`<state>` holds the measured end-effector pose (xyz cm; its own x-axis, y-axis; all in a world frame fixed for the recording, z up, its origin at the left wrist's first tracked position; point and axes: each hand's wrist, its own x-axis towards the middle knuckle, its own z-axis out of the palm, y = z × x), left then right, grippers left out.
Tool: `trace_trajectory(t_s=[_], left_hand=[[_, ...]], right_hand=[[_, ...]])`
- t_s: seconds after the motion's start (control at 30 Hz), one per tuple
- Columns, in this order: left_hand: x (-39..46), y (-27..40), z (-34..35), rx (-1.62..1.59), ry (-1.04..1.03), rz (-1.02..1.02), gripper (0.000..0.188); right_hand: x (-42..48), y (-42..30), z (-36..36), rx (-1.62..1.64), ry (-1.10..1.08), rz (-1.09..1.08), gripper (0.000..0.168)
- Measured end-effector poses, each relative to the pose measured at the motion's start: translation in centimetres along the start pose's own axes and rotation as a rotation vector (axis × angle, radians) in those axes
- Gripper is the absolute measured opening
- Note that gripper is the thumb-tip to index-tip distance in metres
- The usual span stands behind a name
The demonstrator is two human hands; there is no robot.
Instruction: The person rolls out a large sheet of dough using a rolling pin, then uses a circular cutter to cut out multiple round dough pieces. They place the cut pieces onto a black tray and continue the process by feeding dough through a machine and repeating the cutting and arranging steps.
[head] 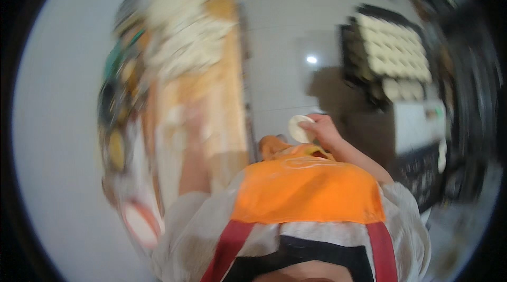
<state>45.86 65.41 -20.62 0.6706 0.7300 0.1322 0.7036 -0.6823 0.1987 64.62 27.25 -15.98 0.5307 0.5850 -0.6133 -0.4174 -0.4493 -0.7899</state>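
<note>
My right hand (325, 130) pinches a flat, pale round (299, 128), likely a piece of dough, by its edge in front of the orange apron (309, 191). Over the wooden worktop (227, 123) on the left, my left hand (194, 117) is smeared by motion blur. Whether its fingers hold anything cannot be made out. A pale blurred lump (173, 117) lies beside it. Farther along the same worktop spreads a large, floury mass of pale dough (190, 44).
Stacked dark trays (350, 50) at the right carry rows of pale dough rounds (394, 48). Nearer stands a white-topped surface (416, 127). Blurred bowls and containers (115, 96) line the worktop's left side, with a red-rimmed container (141, 222) nearer me. Grey tiled floor (277, 64) separates the two sides.
</note>
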Motion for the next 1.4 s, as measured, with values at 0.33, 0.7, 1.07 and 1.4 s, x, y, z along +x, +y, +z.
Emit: trace_trajectory(t_s=[0.33, 0.7, 1.07, 1.4], left_hand=[[6.7, -12.5, 2.8, -0.615, -0.132, -0.365, 0.029], [-4.2, 32.9, -0.2, -1.283, -0.689, -0.045, 0.041], [-31.5, 77.9, 1.4, -0.781, -1.553, 0.749, 0.044], [-31.2, 73.8, 1.4, -0.802, -1.433, 0.597, 0.042]], right_hand=[[-15.2, 11.4, -25.8, 0.422, 1.002, -0.430, 0.034], [-30.3, 33.1, -53.7, 1.089, 1.686, -0.275, 0.058], [-32.7, 26.2, -48.7, 0.888, 1.003, -0.436, 0.070], [-37.0, 38.3, -58.2, 0.727, 1.844, -0.282, 0.054]])
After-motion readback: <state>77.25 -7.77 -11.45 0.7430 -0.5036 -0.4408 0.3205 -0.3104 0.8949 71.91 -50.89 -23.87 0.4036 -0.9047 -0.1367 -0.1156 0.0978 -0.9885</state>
